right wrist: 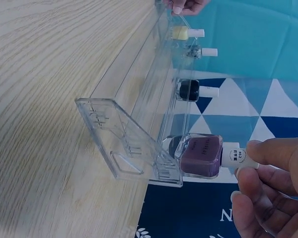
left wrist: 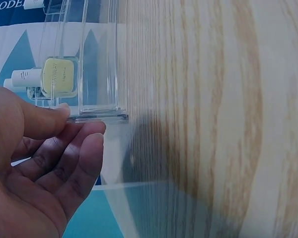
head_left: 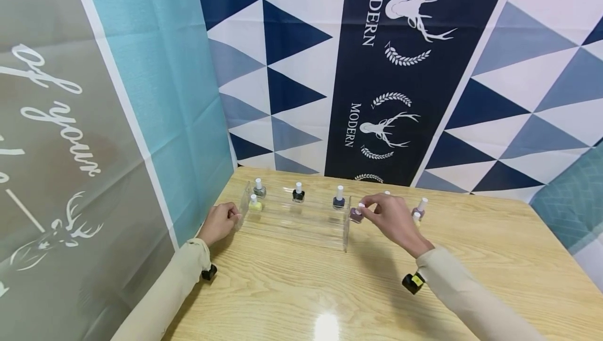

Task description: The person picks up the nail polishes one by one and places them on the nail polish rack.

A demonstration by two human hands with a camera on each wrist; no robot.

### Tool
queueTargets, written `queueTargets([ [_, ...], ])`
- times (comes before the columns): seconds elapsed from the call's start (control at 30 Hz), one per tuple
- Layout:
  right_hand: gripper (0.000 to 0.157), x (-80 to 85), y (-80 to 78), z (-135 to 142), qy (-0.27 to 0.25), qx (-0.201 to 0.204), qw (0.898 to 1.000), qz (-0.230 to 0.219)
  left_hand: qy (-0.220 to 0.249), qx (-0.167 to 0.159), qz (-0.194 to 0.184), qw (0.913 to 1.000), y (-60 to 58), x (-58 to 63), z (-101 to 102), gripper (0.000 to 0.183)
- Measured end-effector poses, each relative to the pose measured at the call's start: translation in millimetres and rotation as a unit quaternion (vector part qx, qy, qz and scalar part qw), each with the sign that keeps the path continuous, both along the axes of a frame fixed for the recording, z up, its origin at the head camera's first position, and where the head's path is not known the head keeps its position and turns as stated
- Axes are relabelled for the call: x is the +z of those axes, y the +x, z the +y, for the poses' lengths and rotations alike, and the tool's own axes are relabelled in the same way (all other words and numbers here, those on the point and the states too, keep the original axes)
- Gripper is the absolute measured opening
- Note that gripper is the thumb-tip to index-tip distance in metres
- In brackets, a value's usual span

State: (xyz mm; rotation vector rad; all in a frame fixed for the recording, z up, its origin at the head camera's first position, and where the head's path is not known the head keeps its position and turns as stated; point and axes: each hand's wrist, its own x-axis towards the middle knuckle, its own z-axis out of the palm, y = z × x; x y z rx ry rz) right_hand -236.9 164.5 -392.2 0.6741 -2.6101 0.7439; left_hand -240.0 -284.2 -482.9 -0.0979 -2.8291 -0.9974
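A clear acrylic tiered rack (head_left: 297,234) stands on the table. My left hand (head_left: 221,222) pinches its left end panel between thumb and fingers. My right hand (head_left: 394,219) grips the white cap of a purple nail polish bottle (right wrist: 202,156), held beside the rack's right end panel (right wrist: 131,144). In the right wrist view the bottle overlaps that panel's upper corner. On the rack's back tier are a grey glittery bottle (head_left: 259,191), a black bottle (head_left: 298,195) and a dark navy bottle (head_left: 338,202). A yellow bottle (left wrist: 59,77) sits a tier lower at the left end.
Right of the rack, partly behind my right hand, stand more white-capped bottles, among them a mauve one (head_left: 419,210) and a yellow one (head_left: 416,217). The wooden table (head_left: 292,288) meets a patterned cloth backdrop (head_left: 301,84) behind, with another cloth (head_left: 141,69) along the left.
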Motion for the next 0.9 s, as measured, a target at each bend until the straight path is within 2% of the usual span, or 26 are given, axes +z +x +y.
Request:
queueTargets([
  [0.27,0.008,3.6,-4.5,-8,0.002,0.008,1.0,0.001,0.01,-0.005,-0.002,0.9999,-1.9,0.9,2,0.017],
  [0.53,0.007,1.5,-3.3,-14,-0.011,0.01,1.0,-0.017,0.013,-0.019,-0.007,0.9997,2.2,-1.9,1,0.016],
  [0.9,0.007,2.7,-8.3,-24,-0.005,0.012,1.0,-0.009,0.023,-0.019,-0.004,0.9995,0.5,-1.3,-1,0.016],
])
